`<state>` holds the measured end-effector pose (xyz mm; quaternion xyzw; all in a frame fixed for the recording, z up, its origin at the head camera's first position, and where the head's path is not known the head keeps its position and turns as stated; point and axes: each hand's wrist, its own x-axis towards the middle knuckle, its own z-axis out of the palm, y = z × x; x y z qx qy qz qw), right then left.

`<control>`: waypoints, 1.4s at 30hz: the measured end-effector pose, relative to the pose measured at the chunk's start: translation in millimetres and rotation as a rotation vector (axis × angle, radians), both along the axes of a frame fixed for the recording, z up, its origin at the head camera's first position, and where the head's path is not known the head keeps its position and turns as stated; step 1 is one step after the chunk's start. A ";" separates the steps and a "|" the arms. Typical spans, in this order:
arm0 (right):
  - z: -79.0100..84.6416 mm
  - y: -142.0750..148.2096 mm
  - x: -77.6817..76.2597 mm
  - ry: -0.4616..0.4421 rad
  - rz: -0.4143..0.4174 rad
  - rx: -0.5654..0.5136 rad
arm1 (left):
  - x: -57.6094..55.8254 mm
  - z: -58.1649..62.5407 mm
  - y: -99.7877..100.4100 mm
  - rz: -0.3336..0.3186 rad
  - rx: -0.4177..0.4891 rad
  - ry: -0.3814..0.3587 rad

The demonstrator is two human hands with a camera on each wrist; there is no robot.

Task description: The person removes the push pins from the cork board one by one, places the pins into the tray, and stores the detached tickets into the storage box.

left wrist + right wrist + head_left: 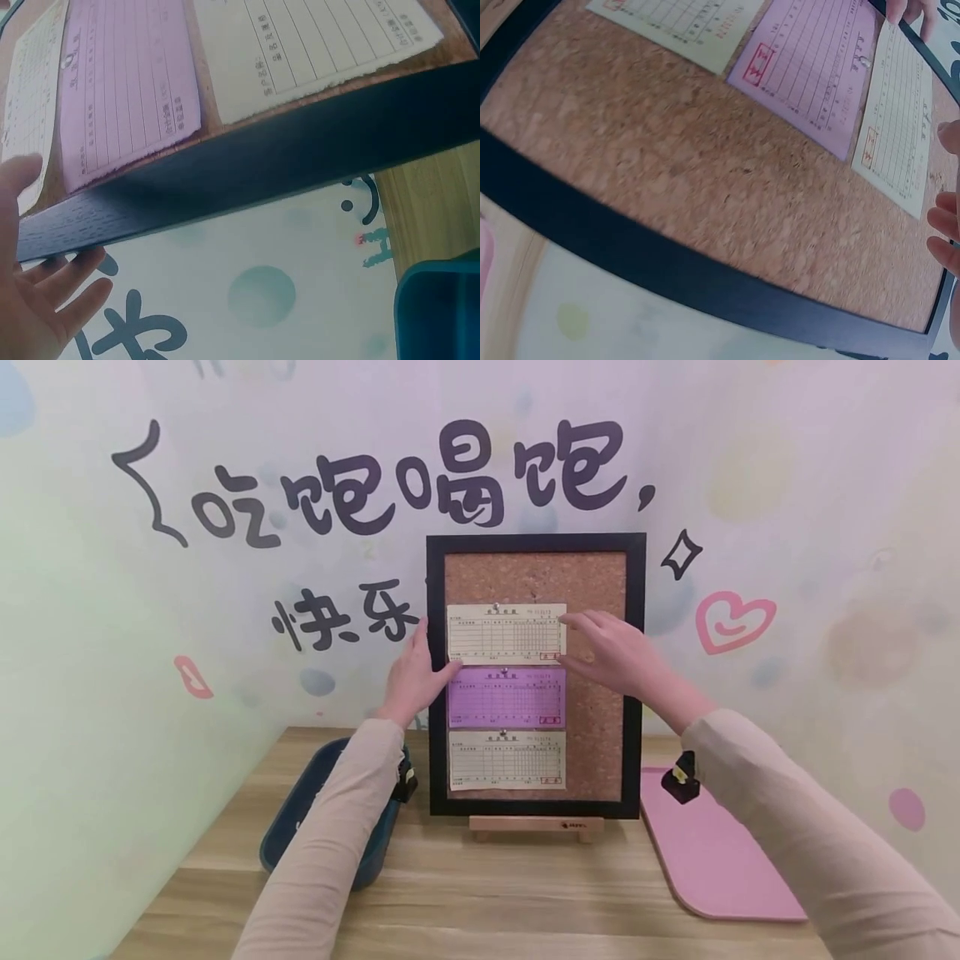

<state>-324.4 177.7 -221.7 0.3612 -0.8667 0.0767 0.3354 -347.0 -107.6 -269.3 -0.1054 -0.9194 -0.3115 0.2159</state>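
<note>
A cork board (596, 727) in a black frame stands upright on a small wooden easel (536, 828). Three printed slips are pinned one above another on its left side: a cream slip (502, 639) on top, a purple slip (506, 697), and another cream slip (506, 762). My left hand (411, 681) grips the frame's left edge, thumb in front over the top slip's lower left, fingers behind. In front of the board, my right hand (622, 652) has thumb and fingers spread by the top slip's right edge; contact is unclear.
A dark blue bin (279, 827) sits left of the board, partly behind the left sleeve. To the right, a pink tray (720, 868) lies on the wooden table (480, 910). Close behind the board rises a wall (360, 410) with painted lettering.
</note>
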 end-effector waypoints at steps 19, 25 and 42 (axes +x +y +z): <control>2.1 -33.1 -19.5 -0.087 -0.053 -0.047 | -4.8 -6.8 2.8 0.076 0.004 0.087; 2.6 -43.2 -25.2 -0.072 -0.024 -0.063 | -5.5 -7.5 3.0 0.076 0.005 0.085; 13.3 -64.6 -42.9 -0.125 -0.030 -0.128 | -6.0 -9.4 0.7 0.078 -0.010 0.088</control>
